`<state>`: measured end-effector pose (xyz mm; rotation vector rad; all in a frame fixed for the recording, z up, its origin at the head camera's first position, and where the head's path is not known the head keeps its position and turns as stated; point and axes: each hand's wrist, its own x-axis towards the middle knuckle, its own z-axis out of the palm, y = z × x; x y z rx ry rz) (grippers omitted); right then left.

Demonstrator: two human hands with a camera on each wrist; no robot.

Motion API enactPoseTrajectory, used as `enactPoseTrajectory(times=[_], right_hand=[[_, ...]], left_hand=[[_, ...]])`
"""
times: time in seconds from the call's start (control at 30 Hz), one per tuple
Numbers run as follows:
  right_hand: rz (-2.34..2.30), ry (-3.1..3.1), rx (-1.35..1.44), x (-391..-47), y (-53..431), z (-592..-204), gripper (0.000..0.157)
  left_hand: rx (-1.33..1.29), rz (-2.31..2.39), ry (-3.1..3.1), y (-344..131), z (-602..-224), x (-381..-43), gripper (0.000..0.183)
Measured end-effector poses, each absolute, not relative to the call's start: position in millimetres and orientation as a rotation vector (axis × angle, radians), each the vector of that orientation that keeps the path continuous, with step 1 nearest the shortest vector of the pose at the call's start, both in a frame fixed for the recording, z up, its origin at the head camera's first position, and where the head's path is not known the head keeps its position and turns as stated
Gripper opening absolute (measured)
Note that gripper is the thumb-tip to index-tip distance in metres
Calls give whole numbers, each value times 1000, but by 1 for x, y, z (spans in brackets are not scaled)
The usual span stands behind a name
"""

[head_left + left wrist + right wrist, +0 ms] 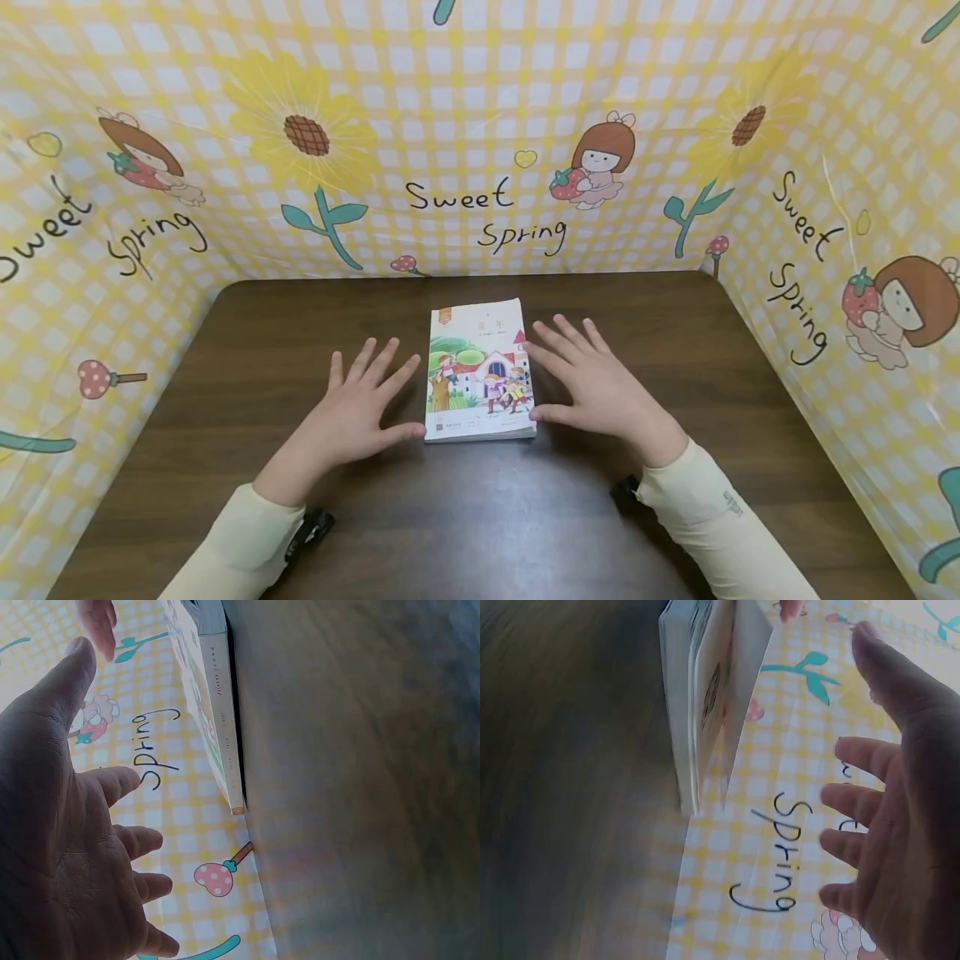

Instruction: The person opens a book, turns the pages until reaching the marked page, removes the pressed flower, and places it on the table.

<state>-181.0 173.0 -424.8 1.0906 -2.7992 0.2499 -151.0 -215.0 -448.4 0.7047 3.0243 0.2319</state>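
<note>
A paperback book (480,383) with an illustrated cover of children, a tree and a house lies face up on the dark wooden table (480,517). Just left of it, my left hand (356,417) is spread with straight fingers, its thumb tip close to the book's lower left corner. On the other side my right hand (592,383) is also spread, thumb and fingertips at the book's right edge. The spine (225,720) shows in the left wrist view. In the right wrist view the front cover (746,682) stands slightly lifted from the pages (680,712). Neither hand grips anything.
A yellow-and-white checked cloth (465,100) with flowers, cartoon figures and "Sweet Spring" lettering rises behind the table and along both sides. Dark straps with small devices sit under both wrists, by the pale left sleeve (247,533) and the pale right sleeve (712,508).
</note>
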Motion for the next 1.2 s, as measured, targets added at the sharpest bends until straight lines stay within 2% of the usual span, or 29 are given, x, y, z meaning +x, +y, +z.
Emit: enactPoseTrajectory(times=[0.57, 1.03, 1.2], right_hand=[[262, -2835, 1360, -177, 150, -453, 89], [152, -2788, 1460, -175, 148, -455, 42], [118, -2704, 1459, -173, 146, -455, 31]], left_hand=[[763, 309, 2959, -199, -450, -146, 100], [834, 305, 2902, -176, -456, -148, 97], [858, 316, 2881, -165, -457, -147, 95]])
